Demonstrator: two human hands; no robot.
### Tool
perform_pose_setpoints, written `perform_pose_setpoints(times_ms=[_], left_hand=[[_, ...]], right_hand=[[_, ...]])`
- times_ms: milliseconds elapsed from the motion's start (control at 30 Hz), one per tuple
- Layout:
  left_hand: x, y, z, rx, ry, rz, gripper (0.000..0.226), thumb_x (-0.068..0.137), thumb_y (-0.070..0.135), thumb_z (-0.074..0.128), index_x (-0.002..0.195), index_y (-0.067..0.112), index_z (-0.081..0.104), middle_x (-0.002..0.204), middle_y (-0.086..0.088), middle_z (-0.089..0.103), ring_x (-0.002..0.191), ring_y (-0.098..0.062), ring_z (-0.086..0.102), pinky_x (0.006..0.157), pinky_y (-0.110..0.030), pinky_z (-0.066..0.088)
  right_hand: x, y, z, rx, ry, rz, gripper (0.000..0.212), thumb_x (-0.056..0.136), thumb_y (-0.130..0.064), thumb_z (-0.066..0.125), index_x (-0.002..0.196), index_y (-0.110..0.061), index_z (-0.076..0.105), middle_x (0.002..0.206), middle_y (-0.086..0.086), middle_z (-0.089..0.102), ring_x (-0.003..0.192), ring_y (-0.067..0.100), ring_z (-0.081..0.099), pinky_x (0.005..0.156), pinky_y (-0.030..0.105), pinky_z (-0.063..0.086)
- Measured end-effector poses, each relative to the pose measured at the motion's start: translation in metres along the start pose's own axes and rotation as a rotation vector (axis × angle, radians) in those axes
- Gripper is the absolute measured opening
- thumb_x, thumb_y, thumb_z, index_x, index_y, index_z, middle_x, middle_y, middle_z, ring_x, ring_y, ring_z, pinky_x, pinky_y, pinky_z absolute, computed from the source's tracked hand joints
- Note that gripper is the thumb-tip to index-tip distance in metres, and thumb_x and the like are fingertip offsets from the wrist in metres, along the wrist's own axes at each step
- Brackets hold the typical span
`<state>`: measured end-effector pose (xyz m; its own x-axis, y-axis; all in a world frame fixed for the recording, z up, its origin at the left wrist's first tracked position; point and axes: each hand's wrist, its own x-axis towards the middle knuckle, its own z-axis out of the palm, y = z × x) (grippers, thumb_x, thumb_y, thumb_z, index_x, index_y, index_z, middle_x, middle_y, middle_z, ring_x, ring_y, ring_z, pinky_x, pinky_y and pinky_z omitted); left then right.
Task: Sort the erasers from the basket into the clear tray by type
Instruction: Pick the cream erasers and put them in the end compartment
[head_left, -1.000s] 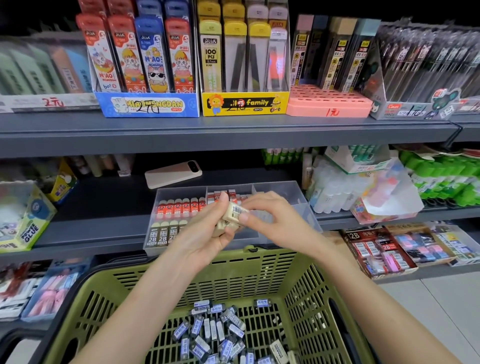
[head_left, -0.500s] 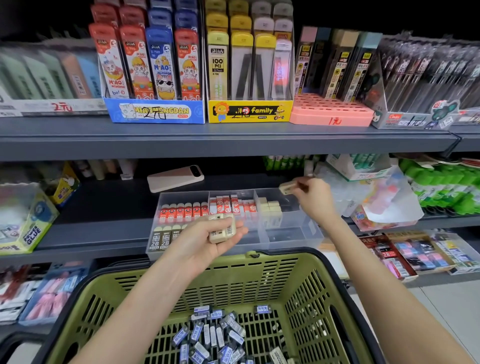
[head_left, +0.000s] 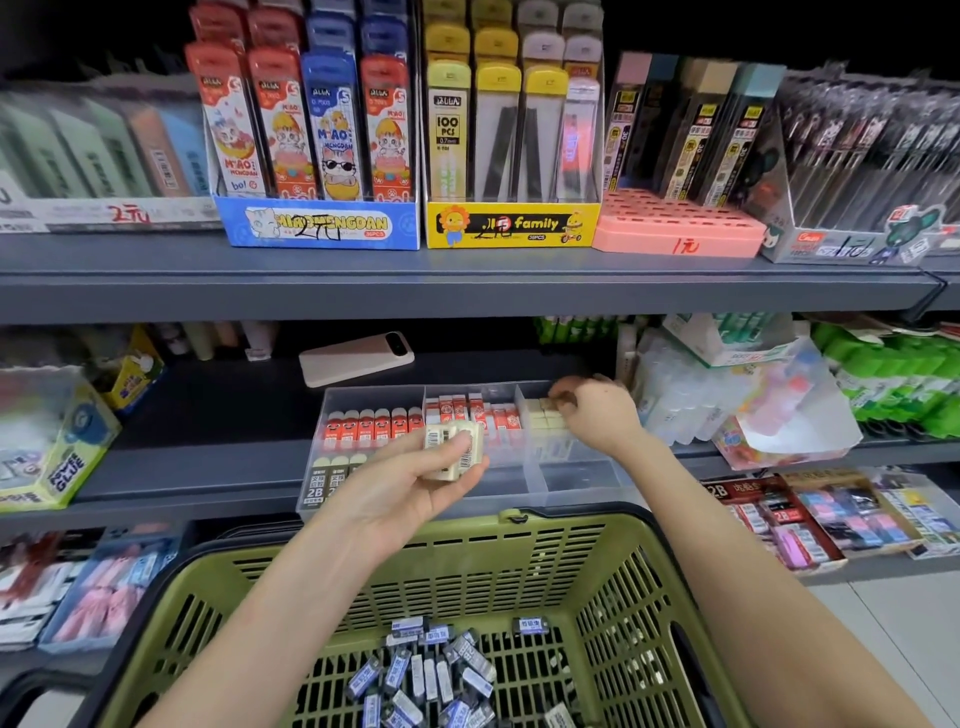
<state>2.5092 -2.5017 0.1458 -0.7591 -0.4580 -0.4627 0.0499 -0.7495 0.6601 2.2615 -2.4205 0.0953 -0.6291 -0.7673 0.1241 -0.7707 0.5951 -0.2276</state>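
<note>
The tray (head_left: 582, 483) is clear, glossy plastic, and the basket (head_left: 467, 561) is matt green plastic, slotted like a grid. The shelf (head_left: 415, 291) looks like smooth grey painted metal with a dull sheen. The erasers (head_left: 431, 675) wear glossy printed paper sleeves, and the display boxes (head_left: 317, 223) are shiny printed card.

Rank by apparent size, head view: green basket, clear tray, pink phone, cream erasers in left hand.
1. green basket, nearest the camera, so its lead is exaggerated
2. clear tray
3. pink phone
4. cream erasers in the left hand
</note>
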Motion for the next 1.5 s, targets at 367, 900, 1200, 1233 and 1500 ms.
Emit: perform_pose_setpoints(times_ms=[367,900,1200,1233,1500], left_hand=[[-0.001,-0.008,0.006,0.097,-0.063,0.065,0.049,0.068,0.011,0.072,0.113,-0.003,0.058,0.099,-0.015,0.073,0.093,-0.029,0.07,0.061,-0.022,0.056],[-0.004,-0.011,0.007,0.335,0.053,0.201,0.056,0.067,0.034,0.071,0.11,0.003,0.054,0.07,-0.002,0.071,0.06,-0.01,0.066,0.041,-0.017,0.042],[-0.009,-0.014,0.007,0.565,0.045,0.294,0.066,0.06,0.051,0.07,0.092,-0.006,0.065,0.073,-0.002,0.053,0.057,-0.009,0.048,0.049,-0.017,0.044],[-0.009,-0.013,0.006,0.559,0.034,0.292,0.063,0.062,0.049,0.07,0.091,-0.005,0.066,0.073,-0.002,0.054,0.056,-0.009,0.049,0.049,-0.017,0.045],[-0.006,-0.013,0.004,0.532,0.008,0.275,0.051,0.074,0.022,0.072,0.112,-0.009,0.061,0.099,-0.014,0.059,0.071,-0.014,0.061,0.063,-0.018,0.053]], right_hand=[[-0.079,-0.071,-0.059,0.716,-0.003,-0.166,0.027,0.091,-0.042,0.054,0.067,-0.033,0.063,0.063,-0.014,0.064,0.057,-0.004,0.053,0.058,0.013,0.036],[-0.05,0.018,-0.07,0.536,0.201,0.063,0.012,0.089,-0.021,0.062,0.095,-0.013,0.07,0.093,0.008,0.072,0.087,0.018,0.064,0.078,0.029,0.049],[-0.033,0.028,-0.036,-0.127,0.006,-0.133,0.019,0.092,-0.042,0.05,0.103,-0.042,0.066,0.077,-0.011,0.061,0.099,0.022,0.052,0.08,0.033,0.022],[-0.033,0.029,-0.035,-0.133,-0.013,-0.138,0.02,0.093,-0.041,0.048,0.103,-0.042,0.065,0.077,-0.011,0.059,0.099,0.021,0.05,0.079,0.033,0.021],[-0.03,0.029,-0.028,-0.264,-0.154,-0.2,0.036,0.099,-0.037,0.028,0.115,-0.036,0.061,0.107,-0.002,0.065,0.113,0.017,0.043,0.081,0.034,0.015]])
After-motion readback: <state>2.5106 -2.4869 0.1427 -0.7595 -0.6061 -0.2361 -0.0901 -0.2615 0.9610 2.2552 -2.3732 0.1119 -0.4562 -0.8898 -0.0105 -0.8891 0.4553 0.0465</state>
